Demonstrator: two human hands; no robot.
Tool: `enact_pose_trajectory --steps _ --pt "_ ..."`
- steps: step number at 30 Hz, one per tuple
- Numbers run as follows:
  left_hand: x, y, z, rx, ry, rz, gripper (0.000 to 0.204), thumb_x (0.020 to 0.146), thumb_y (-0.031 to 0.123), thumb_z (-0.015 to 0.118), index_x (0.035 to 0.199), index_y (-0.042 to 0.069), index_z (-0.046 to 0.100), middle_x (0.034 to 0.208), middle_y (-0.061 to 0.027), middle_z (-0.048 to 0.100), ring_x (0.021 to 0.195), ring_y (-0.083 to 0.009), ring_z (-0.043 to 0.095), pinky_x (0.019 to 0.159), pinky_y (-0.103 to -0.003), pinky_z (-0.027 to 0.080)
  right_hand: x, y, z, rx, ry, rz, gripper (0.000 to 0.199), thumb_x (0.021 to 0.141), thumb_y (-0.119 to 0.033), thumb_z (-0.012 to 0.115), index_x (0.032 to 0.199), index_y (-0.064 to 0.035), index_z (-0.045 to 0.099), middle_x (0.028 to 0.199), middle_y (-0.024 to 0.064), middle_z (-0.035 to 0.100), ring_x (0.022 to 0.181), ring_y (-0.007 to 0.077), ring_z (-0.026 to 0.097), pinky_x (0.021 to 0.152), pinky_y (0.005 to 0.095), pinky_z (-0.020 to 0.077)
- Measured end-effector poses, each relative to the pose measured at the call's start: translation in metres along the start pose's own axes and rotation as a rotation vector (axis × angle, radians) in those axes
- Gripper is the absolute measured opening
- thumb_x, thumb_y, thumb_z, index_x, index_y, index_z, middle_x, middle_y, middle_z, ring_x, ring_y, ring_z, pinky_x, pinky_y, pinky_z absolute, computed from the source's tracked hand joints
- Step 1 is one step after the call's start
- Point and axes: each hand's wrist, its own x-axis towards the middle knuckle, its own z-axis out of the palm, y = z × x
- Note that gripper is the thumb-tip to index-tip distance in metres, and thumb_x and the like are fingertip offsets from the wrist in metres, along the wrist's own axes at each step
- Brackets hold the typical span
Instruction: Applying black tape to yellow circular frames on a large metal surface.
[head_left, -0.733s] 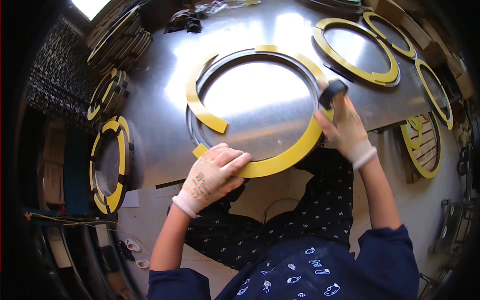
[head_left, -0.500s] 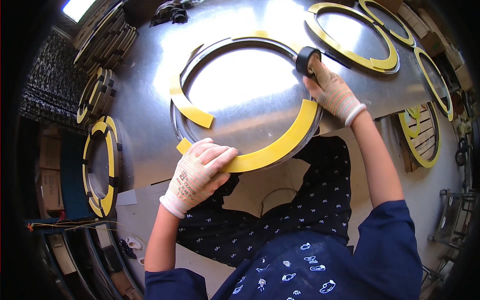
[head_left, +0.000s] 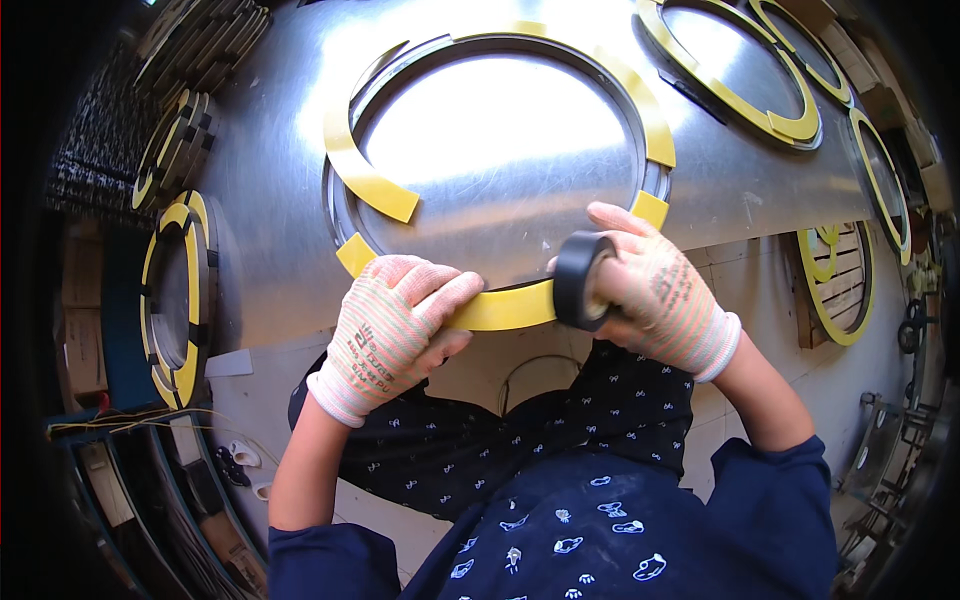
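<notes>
A large grey ring (head_left: 655, 181) lies on the metal table, its near edge overhanging toward my lap. Flat yellow arc pieces cover much of it. One arc piece (head_left: 375, 178) at the left has its end turned inward off the ring. My left hand (head_left: 385, 335), in a striped knit glove, grips the near yellow arc piece (head_left: 512, 307) and the ring's edge, thumb below and fingers on top. In my gloved right hand (head_left: 662, 300) is a roll of black tape (head_left: 578, 283), held against the near right part of the same piece. The fingers inside the roll are partly hidden.
More yellow-covered rings (head_left: 735, 75) lie at the far right. Rings with black bands (head_left: 180, 300) stand at the table's left edge, near stacked ones (head_left: 205, 45). A wooden pallet (head_left: 845, 285) with yellow rings is at the right. Shelving (head_left: 150, 500) stands lower left.
My right hand has brought the tape roll from the ring's far right side to its near edge. The left hand keeps its grip. The whole view has shifted slightly.
</notes>
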Motion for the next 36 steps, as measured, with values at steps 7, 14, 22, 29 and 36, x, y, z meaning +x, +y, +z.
enact_pose_trajectory --steps 7,14,22,29,36 --pt "-0.001 0.028 0.016 -0.008 0.053 -0.028 0.066 0.061 0.013 0.086 0.124 0.011 0.068 0.112 -0.0065 0.069 0.102 -0.0314 0.065 0.092 -0.046 0.052 -0.015 -0.008 -0.022 0.255 0.002 0.085 0.056 0.080 -0.020 0.087 0.127 -0.0103 0.059 0.125 0.0125 0.073 0.125 0.0385 0.066 0.118 0.0579 0.0396" --pt "0.016 0.071 -0.034 -0.249 0.470 0.125 0.095 0.083 0.076 0.070 0.139 0.001 0.059 0.124 -0.0184 0.068 0.114 -0.0374 0.066 0.103 -0.051 0.052 -0.022 -0.069 -0.025 0.270 0.098 -0.035 0.051 0.078 -0.033 0.081 0.122 -0.0085 0.069 0.116 0.0071 0.076 0.110 0.0333 0.071 0.107 0.0525 0.0490" --pt "0.016 0.114 -0.030 -0.349 0.563 0.195 0.053 0.076 0.028 0.090 0.118 0.005 0.068 0.100 -0.0133 0.074 0.094 -0.0304 0.070 0.089 -0.046 0.057 -0.022 -0.100 -0.017 0.231 0.175 0.060 0.046 0.078 -0.034 0.085 0.115 -0.0099 0.072 0.110 0.0100 0.073 0.104 0.0340 0.070 0.101 0.0490 0.0513" --pt "0.005 0.120 -0.025 -0.571 0.578 0.068 0.039 0.079 0.013 0.084 0.114 0.002 0.072 0.094 -0.0132 0.073 0.082 -0.0295 0.070 0.078 -0.043 0.055 -0.021 -0.112 -0.009 0.160 0.218 0.003 0.039 0.071 -0.023 0.088 0.100 -0.0088 0.067 0.101 0.0087 0.072 0.091 0.0341 0.071 0.085 0.0455 0.0567" --pt "-0.001 0.120 -0.005 -0.150 0.684 0.012 0.021 0.078 0.012 0.082 0.097 0.007 0.074 0.078 -0.0046 0.067 0.066 -0.0243 0.066 0.059 -0.037 0.049 -0.027 -0.120 0.005 0.179 0.268 0.059 0.038 0.068 -0.020 0.089 0.094 -0.0091 0.064 0.098 0.0086 0.073 0.088 0.0321 0.072 0.080 0.0411 0.0585"
